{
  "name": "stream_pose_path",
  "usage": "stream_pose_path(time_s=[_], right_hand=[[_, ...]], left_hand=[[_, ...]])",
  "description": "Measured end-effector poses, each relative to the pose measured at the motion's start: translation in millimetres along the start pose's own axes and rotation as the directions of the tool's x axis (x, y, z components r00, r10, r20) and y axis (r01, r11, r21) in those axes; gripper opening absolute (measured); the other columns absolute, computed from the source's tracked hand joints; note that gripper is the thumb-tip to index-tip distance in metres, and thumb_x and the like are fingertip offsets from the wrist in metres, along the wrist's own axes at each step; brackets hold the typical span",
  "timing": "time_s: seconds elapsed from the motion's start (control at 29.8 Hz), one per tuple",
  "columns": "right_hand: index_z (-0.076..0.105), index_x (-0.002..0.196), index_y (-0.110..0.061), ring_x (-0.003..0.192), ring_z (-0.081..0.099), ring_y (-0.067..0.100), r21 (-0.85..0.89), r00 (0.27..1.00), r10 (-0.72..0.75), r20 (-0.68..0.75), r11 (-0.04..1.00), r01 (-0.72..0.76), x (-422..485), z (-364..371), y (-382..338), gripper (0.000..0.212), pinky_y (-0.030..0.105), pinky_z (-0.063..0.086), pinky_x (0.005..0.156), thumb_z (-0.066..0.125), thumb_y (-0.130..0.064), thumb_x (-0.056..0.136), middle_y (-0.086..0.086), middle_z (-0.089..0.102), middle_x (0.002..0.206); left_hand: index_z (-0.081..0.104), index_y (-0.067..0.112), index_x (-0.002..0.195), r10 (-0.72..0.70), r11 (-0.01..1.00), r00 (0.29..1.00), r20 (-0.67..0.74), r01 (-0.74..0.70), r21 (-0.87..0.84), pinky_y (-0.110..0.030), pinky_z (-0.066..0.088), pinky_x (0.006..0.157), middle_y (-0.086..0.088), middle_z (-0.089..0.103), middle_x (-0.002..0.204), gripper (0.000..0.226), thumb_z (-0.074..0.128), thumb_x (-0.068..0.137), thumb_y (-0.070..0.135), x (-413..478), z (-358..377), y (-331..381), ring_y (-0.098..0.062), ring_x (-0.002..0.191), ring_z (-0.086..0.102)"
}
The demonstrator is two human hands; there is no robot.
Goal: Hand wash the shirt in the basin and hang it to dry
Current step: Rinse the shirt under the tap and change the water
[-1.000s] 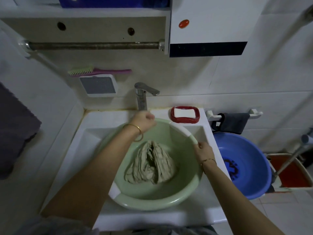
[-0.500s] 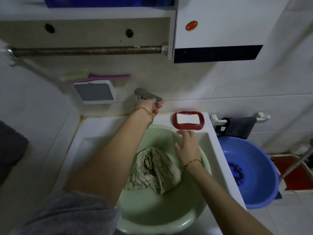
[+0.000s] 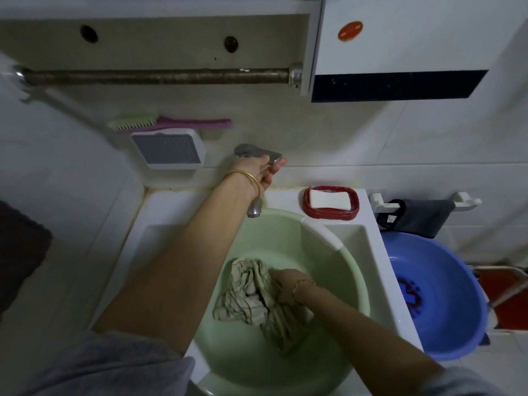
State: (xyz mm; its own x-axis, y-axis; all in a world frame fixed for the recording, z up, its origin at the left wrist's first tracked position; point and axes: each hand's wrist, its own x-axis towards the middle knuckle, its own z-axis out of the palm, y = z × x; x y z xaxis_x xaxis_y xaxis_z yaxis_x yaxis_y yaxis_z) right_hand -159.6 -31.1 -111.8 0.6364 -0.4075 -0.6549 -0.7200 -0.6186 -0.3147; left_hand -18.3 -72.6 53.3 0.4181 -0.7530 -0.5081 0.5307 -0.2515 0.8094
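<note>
Lying crumpled in the basin (image 3: 351, 270), itself set in the sink (image 3: 160, 241): shirt (image 3: 248, 298). Gripping its folds, fingers curled in: right hand (image 3: 285, 284). Holding the tap lever (image 3: 254, 151), fingers wrapped beneath: left hand (image 3: 257, 172).

A beige shirt (image 3: 254, 295) crossed with thin dark checks lies in a pale green basin (image 3: 353, 270) with white rim patches, in a white sink (image 3: 371, 244) under a silver tap (image 3: 255, 151). White soap (image 3: 330, 200) sits in a red dish (image 3: 307, 207); nearby, a blue tub (image 3: 451, 304), a dark grey cloth (image 3: 420, 217) and a green-bristled, pink-handled brush (image 3: 171, 123).
</note>
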Motion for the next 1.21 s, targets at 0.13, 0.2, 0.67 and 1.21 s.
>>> stream_pose_path(time_s=[0.13,0.2,0.67,1.21], right_hand=[[0.049,0.130,-0.002,0.119,0.050,0.034,-0.105,0.965,-0.151,0.216,0.979,0.176,-28.8,-10.8,-7.5,0.050,0.033,0.042,0.094,0.063,-0.006,0.082,0.019,0.050,0.133],[0.053,0.127,-0.001,0.110,0.053,0.027,-0.069,0.941,-0.164,0.297,0.979,0.193,-41.8,-11.7,-10.6,0.046,0.033,0.042,0.089,0.062,-0.002,0.082,0.015,0.054,0.125],[0.062,0.114,-0.005,0.090,0.050,0.026,-0.130,0.930,-0.259,0.259,0.945,0.300,-52.1,5.8,-45.8,0.030,0.030,0.038,0.077,0.054,-0.018,0.088,0.014,0.058,0.107],[0.056,0.128,-0.007,0.114,0.053,0.030,-0.165,0.894,-0.333,0.299,0.905,0.392,-74.9,6.9,-43.8,0.038,0.036,0.042,0.095,0.051,-0.018,0.091,0.013,0.057,0.126]], left_hand=[[0.049,0.006,0.085,-0.013,1.000,1.000,0.019,0.013,-0.015,-0.007,0.031,0.033,-0.011,0.055,0.134,0.025,0.031,0.102,0.010,3.6,-1.8,-0.8,0.003,0.035,0.053],[0.049,0.006,0.084,-0.012,1.000,0.999,0.033,0.013,-0.028,-0.006,0.030,0.034,-0.010,0.053,0.136,0.027,0.030,0.102,0.010,3.1,-1.6,-1.1,0.003,0.035,0.052],[0.048,0.006,0.082,-0.024,0.996,0.998,0.051,0.028,-0.087,-0.008,0.029,0.034,-0.005,0.048,0.142,0.033,0.025,0.103,0.013,-6.0,2.7,2.3,0.004,0.032,0.049],[0.051,0.008,0.073,0.156,0.933,0.965,-0.209,-0.075,0.353,-0.007,0.019,0.029,0.000,0.060,0.042,0.020,0.046,0.093,0.008,-65.6,-51.8,-53.3,-0.002,0.023,0.033]])
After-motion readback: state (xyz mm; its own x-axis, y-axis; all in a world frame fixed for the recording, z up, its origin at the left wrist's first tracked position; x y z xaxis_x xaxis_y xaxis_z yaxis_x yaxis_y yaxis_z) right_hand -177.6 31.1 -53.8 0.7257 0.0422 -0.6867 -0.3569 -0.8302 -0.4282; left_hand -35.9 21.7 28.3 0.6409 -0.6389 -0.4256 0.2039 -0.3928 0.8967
